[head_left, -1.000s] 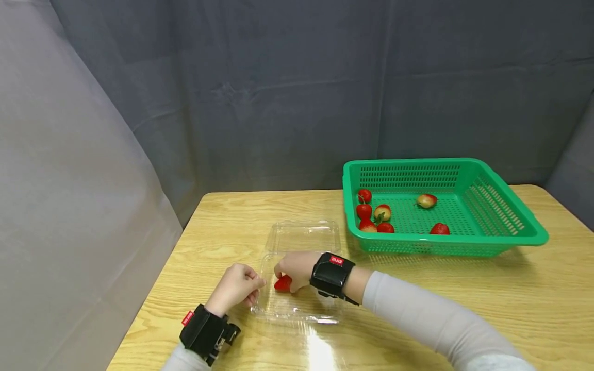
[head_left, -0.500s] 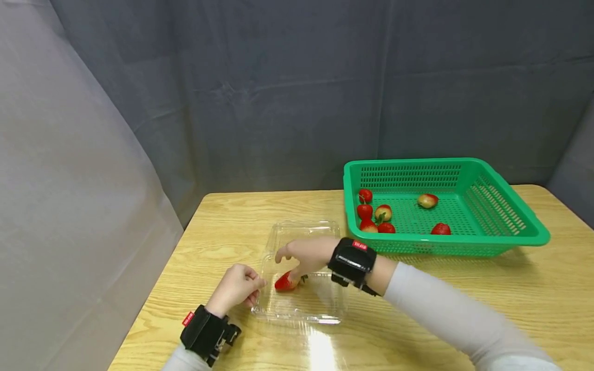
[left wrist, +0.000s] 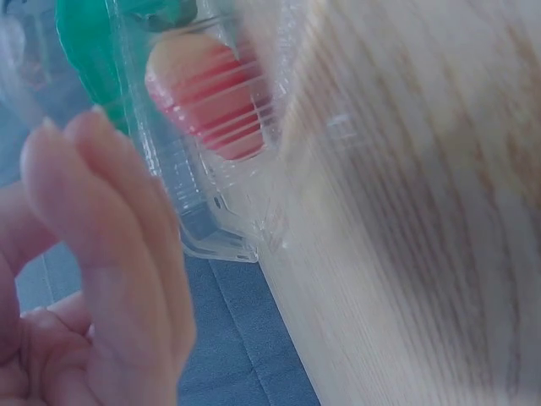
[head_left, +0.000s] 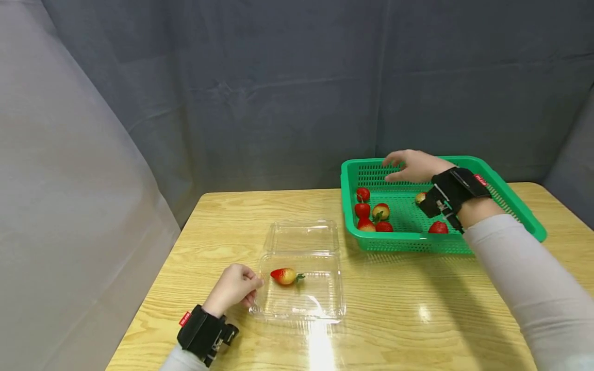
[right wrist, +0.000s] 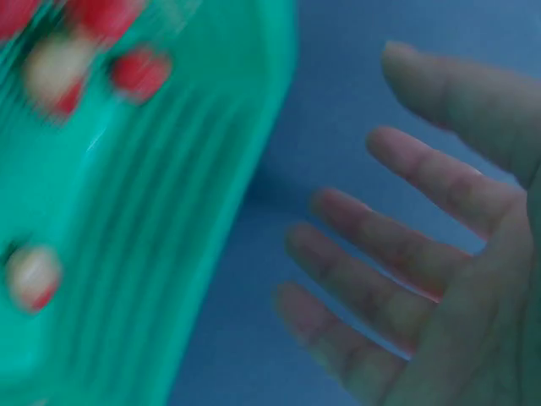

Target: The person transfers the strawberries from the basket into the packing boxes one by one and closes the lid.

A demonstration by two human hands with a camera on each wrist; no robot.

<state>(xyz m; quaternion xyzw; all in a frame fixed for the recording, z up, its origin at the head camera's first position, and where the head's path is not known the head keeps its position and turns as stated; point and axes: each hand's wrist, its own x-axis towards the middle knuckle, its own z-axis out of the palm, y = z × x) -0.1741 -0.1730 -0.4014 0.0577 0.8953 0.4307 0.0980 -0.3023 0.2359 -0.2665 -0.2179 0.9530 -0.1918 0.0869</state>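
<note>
A clear plastic clamshell box point(head_left: 325, 304) lies with its lid folded back. Inside is one red-and-yellow strawberry point(head_left: 284, 276) with a green stem, seen through the wall in the left wrist view as a blurred strawberry point(left wrist: 207, 93). My left hand point(head_left: 234, 287) stays at the box's left side, thumb and fingertips pinching its edge. Over the back of the green basket point(head_left: 445, 238), my right hand point(head_left: 413, 166) hovers with nothing in it. Its fingers point(right wrist: 389, 245) spread apart in the right wrist view, beside the basket's wall.
Several red strawberries point(head_left: 362, 210) cluster at the basket's left end. Another red strawberry point(head_left: 438, 227) lies near its front wall, and a yellowish one point(head_left: 419, 198) is partly behind the right wrist. The wooden table point(head_left: 390, 309) ends at a grey cloth backdrop point(head_left: 278, 103).
The right hand has let go of the strawberry, leaving it in the box, and has moved right and back over the basket. The left hand has stayed at the box's edge.
</note>
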